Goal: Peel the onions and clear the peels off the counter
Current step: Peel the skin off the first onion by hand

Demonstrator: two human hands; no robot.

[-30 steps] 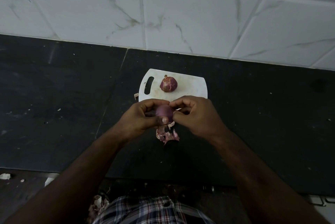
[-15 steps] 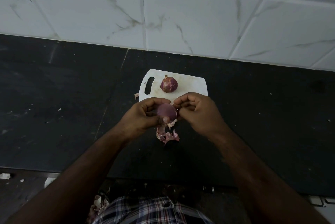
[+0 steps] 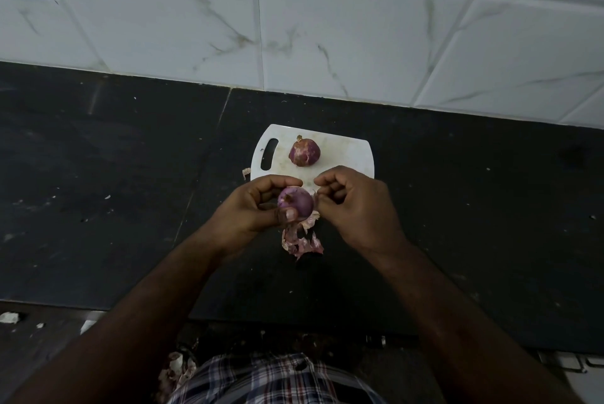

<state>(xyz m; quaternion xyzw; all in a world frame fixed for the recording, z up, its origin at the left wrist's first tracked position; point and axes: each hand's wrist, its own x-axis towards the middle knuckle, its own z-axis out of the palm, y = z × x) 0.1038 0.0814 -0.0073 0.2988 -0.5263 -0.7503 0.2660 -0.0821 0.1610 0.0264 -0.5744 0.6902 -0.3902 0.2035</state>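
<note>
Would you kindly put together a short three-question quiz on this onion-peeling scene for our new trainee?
1. True or false: the onion on the cutting board is held by a hand.
2. Which hand grips the onion being peeled? A) left hand B) right hand C) neither
3. Fill in: the pile of loose peels lies on the black ____, nearer the person than the board.

Key
1. False: the second onion rests on the board, untouched.
2. A: the left hand curls round it, while the right hand pinches at the skin on its side.
3. counter.
</note>
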